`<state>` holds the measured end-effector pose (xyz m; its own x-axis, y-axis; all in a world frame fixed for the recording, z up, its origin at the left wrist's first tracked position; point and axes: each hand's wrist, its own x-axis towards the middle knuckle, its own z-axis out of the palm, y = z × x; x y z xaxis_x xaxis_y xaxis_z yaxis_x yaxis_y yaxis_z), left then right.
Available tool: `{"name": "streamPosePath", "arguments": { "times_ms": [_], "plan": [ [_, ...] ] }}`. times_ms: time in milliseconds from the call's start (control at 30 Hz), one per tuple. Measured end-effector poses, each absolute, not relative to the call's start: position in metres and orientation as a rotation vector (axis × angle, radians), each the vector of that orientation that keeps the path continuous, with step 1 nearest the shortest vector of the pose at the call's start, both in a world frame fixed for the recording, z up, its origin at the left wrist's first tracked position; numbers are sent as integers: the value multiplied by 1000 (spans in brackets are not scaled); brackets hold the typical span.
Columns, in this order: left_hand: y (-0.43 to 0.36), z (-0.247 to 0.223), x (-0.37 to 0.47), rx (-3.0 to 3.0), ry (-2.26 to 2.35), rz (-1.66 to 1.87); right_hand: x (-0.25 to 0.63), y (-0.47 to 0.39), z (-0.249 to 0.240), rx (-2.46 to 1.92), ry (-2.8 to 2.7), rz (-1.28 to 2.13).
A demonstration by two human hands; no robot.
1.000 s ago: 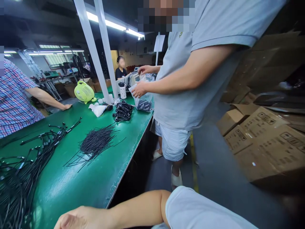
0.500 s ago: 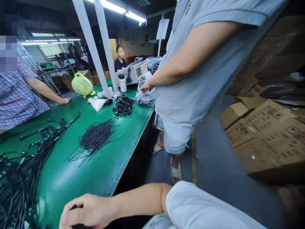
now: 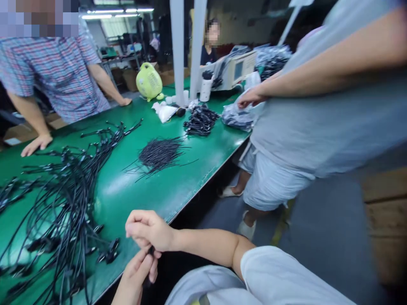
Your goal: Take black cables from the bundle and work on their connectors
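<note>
A: Far L first, pls?

B: Co-worker's hand (image 3: 36, 144) rested on the green table (image 3: 119, 197), by its far edge. Next, big heap of loose blk cables (image 3: 76, 182), spread from far edge down to near edge; plug ends (image 3: 112, 250) left close to near edge.

A: Wearer's hands?

B: L hand (image 3: 135, 273) closed, small dark piece (image 3: 150, 250) pinched btwn thumb + fingers; prob. a cable part, ID not confirmed, mostly hidden. R hand (image 3: 149, 228) held right against it, fingers curled in; whether the piece is gripped by it too can't be told.

A: Piece loc?

B: Btwn both hands, just off table's near edge, not laid on top.

A: Further R?

B: Thin blk strands (image 3: 160, 153) piled mid-table, loose ends poking out. Then bundled cables (image 3: 201, 120), farther along toward the near edge. Then plastic bag (image 3: 237, 116) at near edge, w/ another co-worker's hand (image 3: 249, 98) on it.

A: Risks?

B: Piece could be dropped to the floor if pinch is loosened, since it's held past the edge. Plug ends could be snagged by L forearm + pulled off. Cables look tangled, so if one is tugged, others may be dragged too. Bag might be tipped over the edge if bumped.
</note>
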<state>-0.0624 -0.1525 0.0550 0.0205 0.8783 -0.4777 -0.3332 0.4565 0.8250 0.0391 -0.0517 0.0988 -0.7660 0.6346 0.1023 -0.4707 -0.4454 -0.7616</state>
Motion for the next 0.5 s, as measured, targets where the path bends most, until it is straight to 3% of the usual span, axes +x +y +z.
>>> {"name": "streamPosePath", "arguments": {
  "times_ms": [100,167,267,367,500],
  "plan": [
    [-151,55,-62,599,1204,983,41,-45,93,-283,-1289,2157],
    [-150,56,-65,610,1207,985,51,-24,90,-326,-1591,1929],
    [-149,59,-72,595,1216,1052,90,34,82,-680,-1956,1097],
    [-147,58,-75,574,1217,1071,152,98,65,-1347,-2113,369],
    [-144,52,-69,566,1190,1055,213,141,45,-1567,-2211,274]
  ]
}}
